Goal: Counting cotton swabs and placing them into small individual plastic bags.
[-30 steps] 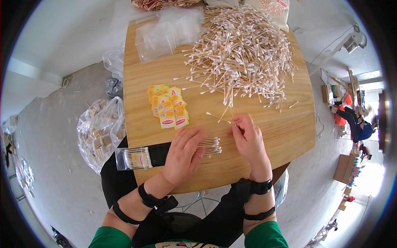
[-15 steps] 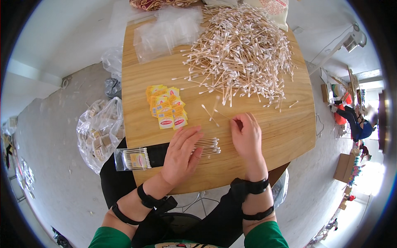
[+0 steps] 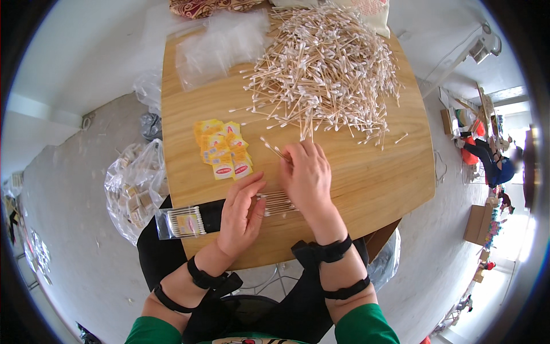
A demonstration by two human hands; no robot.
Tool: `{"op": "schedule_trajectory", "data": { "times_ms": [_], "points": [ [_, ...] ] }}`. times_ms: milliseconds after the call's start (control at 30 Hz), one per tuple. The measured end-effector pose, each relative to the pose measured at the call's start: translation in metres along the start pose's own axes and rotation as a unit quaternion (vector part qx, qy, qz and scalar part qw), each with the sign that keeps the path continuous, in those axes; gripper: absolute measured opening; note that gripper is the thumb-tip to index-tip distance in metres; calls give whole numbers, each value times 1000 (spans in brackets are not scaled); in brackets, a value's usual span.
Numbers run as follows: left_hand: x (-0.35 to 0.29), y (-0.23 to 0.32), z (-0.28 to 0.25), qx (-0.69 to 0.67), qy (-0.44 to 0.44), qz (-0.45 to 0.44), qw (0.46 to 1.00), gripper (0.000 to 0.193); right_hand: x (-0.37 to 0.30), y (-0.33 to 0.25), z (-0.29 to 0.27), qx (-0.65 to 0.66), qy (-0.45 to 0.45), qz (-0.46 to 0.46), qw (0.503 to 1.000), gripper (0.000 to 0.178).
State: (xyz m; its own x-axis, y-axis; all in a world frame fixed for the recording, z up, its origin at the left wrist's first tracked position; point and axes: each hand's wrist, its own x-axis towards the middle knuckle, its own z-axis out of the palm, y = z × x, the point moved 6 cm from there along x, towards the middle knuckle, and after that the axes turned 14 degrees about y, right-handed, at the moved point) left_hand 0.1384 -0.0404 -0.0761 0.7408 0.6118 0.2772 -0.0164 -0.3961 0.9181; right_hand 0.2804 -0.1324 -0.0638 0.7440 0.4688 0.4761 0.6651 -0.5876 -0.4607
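Cotton swabs [image 3: 272, 147] stick out from the fingertips of my right hand [image 3: 307, 179], which is pinched on them above the middle of the table. My left hand [image 3: 239, 218] rests at the near edge with its fingers stretched and holding nothing. Between the hands lies a row of swabs [image 3: 279, 204], partly hidden behind my fingers. Left of my left hand is a black strip [image 3: 212, 217], and beyond it a small clear bag [image 3: 184, 222] with swabs and a yellow card inside. Several yellow cards [image 3: 223, 150] overlap just past my left hand.
A large heap of loose cotton swabs [image 3: 332, 71] covers the far right of the wooden table [image 3: 366, 178]. Flat clear bags [image 3: 220, 49] lie at the far left. On the floor to the left stands a clear sack [image 3: 137, 192] of small packs. People sit far right.
My right hand has moved left and taken hold of the loose swabs that lay on the table. My left hand stays near the row, its fingers still stretched.
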Motion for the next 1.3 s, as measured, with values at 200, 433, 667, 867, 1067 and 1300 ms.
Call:
{"op": "schedule_trajectory", "data": {
  "times_ms": [200, 433, 667, 867, 1067, 1300],
  "points": [
    [-2, -6, -1, -26, 7, -23, 999, 30, -3, 16, -24, 92, -83, 8, 992, 10],
    [1, 0, -5, -36, -12, -38, 999, 31, -17, 13, -26, 191, -57, 59, 978, 11],
    [-3, -10, 4, -235, -13, -114, 965, 50, -42, 14, -22, 314, -29, 161, 935, 36],
    [-9, -11, 11, -300, 3, -130, 945, 54, -54, -7, -12, 366, -60, 176, 912, 55],
    [-11, -12, 7, -299, 31, -136, 944, 54, -63, -24, -2, 414, -26, 194, 889, 46],
    [-13, -18, 1, -316, 69, -130, 937, 52, -62, -24, 4, 451, -14, 226, 863, 51]
  ]
}}
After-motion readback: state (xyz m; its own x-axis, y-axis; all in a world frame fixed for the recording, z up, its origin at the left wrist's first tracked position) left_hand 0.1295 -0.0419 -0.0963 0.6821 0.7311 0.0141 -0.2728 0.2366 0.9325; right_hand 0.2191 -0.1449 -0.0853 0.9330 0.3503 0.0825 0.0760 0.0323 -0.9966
